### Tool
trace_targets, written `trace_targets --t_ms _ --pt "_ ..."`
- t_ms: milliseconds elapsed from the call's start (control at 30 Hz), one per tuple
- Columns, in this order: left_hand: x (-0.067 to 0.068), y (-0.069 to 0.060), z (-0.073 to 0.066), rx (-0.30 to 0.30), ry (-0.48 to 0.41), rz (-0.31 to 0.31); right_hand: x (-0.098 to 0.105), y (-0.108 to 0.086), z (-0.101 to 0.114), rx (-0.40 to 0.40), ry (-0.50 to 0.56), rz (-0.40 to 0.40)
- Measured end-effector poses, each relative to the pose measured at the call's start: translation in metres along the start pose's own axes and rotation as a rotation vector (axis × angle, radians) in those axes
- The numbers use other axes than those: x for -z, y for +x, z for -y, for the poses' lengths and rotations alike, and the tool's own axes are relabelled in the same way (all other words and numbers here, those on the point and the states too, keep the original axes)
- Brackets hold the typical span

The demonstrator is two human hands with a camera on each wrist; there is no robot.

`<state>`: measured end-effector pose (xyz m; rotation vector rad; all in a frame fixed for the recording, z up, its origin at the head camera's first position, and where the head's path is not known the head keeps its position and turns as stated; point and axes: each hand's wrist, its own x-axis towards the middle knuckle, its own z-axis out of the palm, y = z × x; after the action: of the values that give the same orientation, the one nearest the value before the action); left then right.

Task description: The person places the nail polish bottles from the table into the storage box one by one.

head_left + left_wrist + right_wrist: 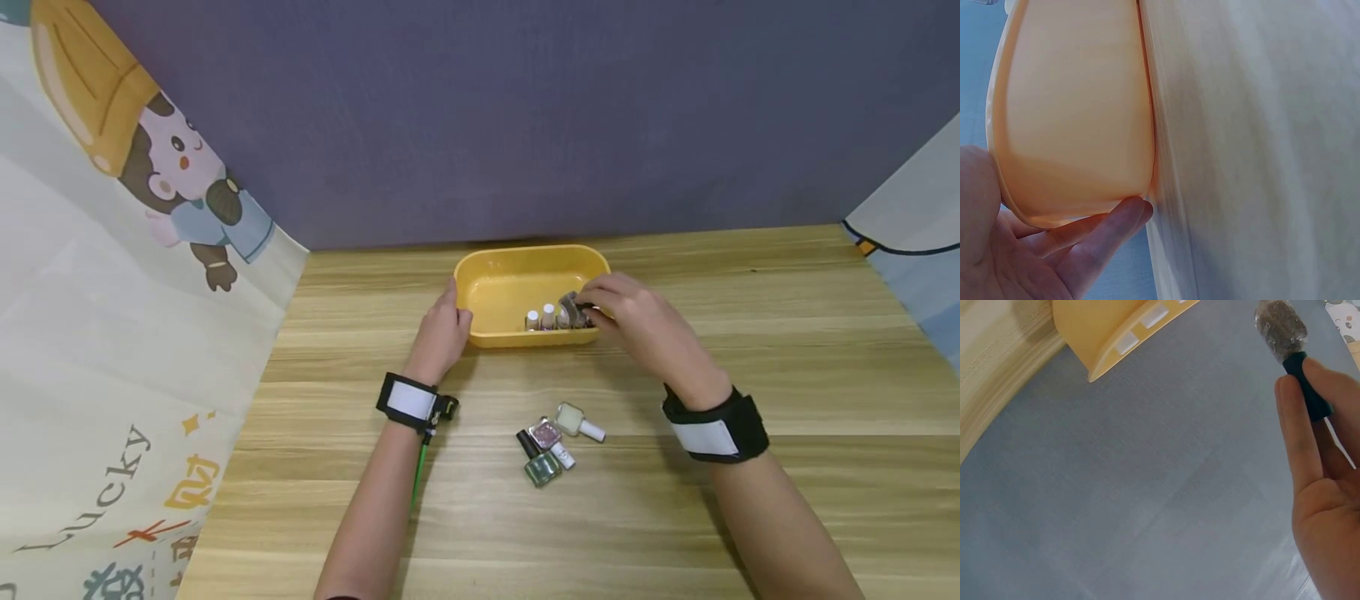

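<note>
Over on the far left, the left hand (441,333) has its fingers curled around the near end of the yellow tray (491,293), thumb by the front corner and fingertips against the outer wall. It looks like a steadying grip, probably there so the tray doesn't skid on the worktop (360,333).

Moving right, inside the tray: a bare stretch of yellow first, then small white-capped bottles (548,317) lined up upright along the front wall. Set side by side like that, they seem to be kept in a tidy row, each propped by the wall; their lower parts hide behind the rim.

Down on the worktop in front, well short of either hand, three more sit in a loose cluster: a green bottle (542,468) with a black cap, a pinkish bottle (545,432) with a white cap, and a pale bottle (570,418), cap pointing right. They all lie on their sides, likely grouped for easy reach.

And at the right end, here's the action! A glittery grey bottle (1280,326) juts out past the fingertips of the right hand (641,321), which is closed in a neat pinch on its dark cap. Glass leading, it's over the tray's right end, just left of the hand; whether it touches its neighbours, I can't tell. Pinching the cap presumably leaves the glass end free for placing.
</note>
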<state>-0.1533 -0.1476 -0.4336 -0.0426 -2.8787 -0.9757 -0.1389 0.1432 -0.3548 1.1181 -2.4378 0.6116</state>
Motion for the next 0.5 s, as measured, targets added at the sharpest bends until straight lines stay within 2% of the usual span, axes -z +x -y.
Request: trace_targets --t_ms 500 --pt "0.0006 0.0001 -0.0001 0.007 -0.004 -0.001 0.0002 -0.0004 -0.0068 -0.066 -0.007 0.004"
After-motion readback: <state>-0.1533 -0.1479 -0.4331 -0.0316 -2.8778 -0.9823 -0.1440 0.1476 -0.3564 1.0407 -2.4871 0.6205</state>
